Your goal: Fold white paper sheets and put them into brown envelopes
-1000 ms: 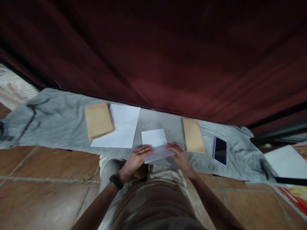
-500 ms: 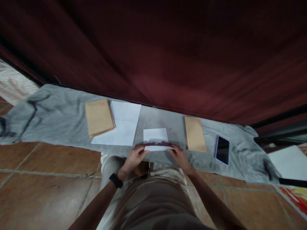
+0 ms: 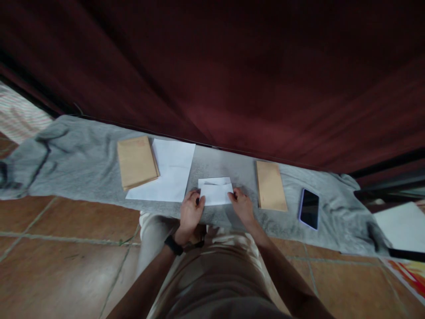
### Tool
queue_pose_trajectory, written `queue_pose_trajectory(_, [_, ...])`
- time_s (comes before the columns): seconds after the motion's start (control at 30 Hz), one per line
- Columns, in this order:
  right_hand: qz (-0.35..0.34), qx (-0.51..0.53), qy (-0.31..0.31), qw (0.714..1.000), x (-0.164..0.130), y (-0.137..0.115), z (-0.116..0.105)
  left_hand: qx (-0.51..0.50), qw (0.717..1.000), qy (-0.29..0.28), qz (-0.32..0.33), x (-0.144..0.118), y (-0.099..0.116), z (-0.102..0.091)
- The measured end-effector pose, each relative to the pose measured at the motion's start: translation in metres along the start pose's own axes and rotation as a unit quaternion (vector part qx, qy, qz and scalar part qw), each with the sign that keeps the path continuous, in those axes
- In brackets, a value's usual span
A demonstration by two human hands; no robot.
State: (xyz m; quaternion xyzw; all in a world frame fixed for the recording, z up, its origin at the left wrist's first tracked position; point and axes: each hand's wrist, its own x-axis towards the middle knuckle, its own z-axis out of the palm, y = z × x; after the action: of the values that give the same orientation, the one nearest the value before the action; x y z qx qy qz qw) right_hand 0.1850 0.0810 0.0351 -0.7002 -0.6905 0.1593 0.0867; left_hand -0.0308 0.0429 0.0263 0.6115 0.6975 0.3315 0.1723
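Two hands fold a white sheet on a grey cloth.

Head view: the left hand [image 3: 191, 212] pinches the left edge of the folded white paper [image 3: 215, 191] and the right hand [image 3: 242, 206] pinches its right edge; the paper lies on the grey cloth [image 3: 83, 164] between them. Left of the left hand lie brown envelopes [image 3: 136, 161] overlapping a white sheet [image 3: 171, 173]; right of the right hand lie a brown envelope [image 3: 271, 185] and a phone [image 3: 309, 208].
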Motion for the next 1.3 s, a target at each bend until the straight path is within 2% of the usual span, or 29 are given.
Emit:
queue_pose_trajectory(0.2, [0.028, -0.022, -0.027, 0.999, 0.008, -0.007, -0.006, 0.107, 0.992, -0.054, -0.044, 0.013, 0.015, -0.008])
queue_pose_trajectory(0.63, [0.018, -0.081, 0.016, 0.996, 0.015, -0.020, -0.002, 0.202, 0.974, -0.067, -0.081, 0.024, 0.023, -0.002])
queue_pose_trajectory(0.9, [-0.036, -0.049, 0.076, 0.995, 0.021, -0.014, 0.009, 0.202, 0.977, -0.035, -0.057, 0.022, 0.020, 0.003])
queue_pose_trajectory(1.07, [-0.085, -0.064, 0.112, 0.988, 0.022, -0.011, 0.012, 0.219, 0.973, -0.038, -0.055, 0.022, 0.022, 0.004])
queue_pose_trajectory(1.3, [-0.203, -0.027, 0.083, 0.975, 0.020, -0.011, 0.024, 0.238, 0.969, -0.047, -0.044, 0.023, 0.022, 0.004])
